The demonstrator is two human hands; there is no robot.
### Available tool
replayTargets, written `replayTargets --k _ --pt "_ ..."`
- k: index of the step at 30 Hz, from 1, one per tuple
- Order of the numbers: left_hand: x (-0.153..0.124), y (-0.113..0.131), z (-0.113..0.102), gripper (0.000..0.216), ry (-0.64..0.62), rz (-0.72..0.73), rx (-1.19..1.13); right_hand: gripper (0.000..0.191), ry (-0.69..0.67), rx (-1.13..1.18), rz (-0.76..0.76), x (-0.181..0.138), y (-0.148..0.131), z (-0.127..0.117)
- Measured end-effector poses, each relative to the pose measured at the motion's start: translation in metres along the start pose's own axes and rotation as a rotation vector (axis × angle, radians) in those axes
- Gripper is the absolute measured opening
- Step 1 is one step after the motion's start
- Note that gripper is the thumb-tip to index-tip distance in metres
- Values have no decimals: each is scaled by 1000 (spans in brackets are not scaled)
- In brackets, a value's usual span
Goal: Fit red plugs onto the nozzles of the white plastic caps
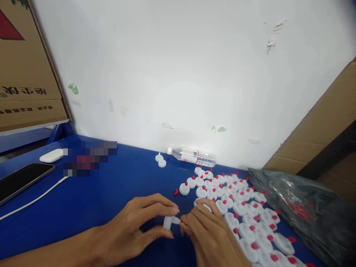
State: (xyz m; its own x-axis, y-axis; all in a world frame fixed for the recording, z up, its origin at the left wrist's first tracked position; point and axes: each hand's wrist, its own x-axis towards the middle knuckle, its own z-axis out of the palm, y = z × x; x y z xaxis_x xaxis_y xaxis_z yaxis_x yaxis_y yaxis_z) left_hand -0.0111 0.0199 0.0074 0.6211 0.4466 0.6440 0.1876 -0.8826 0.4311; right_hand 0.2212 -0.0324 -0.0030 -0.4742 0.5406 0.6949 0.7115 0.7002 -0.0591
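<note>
Between the thumb and fingers of my left hand (130,231) is a white plastic nozzle cap (167,223), turned on its side with its spout towards the right. My right hand (213,233) pinches a small red tip cap (181,221) at the end of that spout; the fingers hide most of it. How far the red piece sits on the spout I cannot tell. Just beyond the hands lies a loose red tip cap (176,192). Many white nozzle caps with red tips (228,202) spread over the table right of my right hand.
Farther back are two white nozzle caps without red tips (162,163) and a clear plastic bottle (191,156) lying by the wall. A dark plastic bag (314,207) with red pieces lies right. Left are a phone (25,180), white case (52,155) and cable (36,202) on the blue table (119,178).
</note>
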Motion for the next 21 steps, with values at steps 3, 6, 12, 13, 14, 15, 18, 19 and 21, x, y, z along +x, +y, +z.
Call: replayTargets --k 3,6,12,13,14,15,18,19,21 --pt "2 -7 2 28 -44 28 17 24 -28 -38 38 2 -2 -1" --pt "3 -12 1 32 -106 40 24 24 -36 -68 47 4 -3 -2" --pt "2 -22 -2 29 -220 -161 151 24 -50 -100 111 7 0 -9" --pt "2 -27 -2 29 -218 -196 171 22 -47 -100 130 7 0 -9" --pt "2 -33 -3 29 -213 -223 191 21 -49 -100 147 7 1 -10" --pt "2 -39 -4 29 -206 -249 210 21 -53 -102 160 7 2 -10" --pt "3 -60 -9 31 -189 -343 269 21 -70 -118 187 6 5 -8" --pt "4 -66 -11 34 -188 -369 284 21 -76 -126 193 5 6 -8" --pt "6 -77 -16 40 -193 -408 310 21 -79 -151 201 5 8 -6"
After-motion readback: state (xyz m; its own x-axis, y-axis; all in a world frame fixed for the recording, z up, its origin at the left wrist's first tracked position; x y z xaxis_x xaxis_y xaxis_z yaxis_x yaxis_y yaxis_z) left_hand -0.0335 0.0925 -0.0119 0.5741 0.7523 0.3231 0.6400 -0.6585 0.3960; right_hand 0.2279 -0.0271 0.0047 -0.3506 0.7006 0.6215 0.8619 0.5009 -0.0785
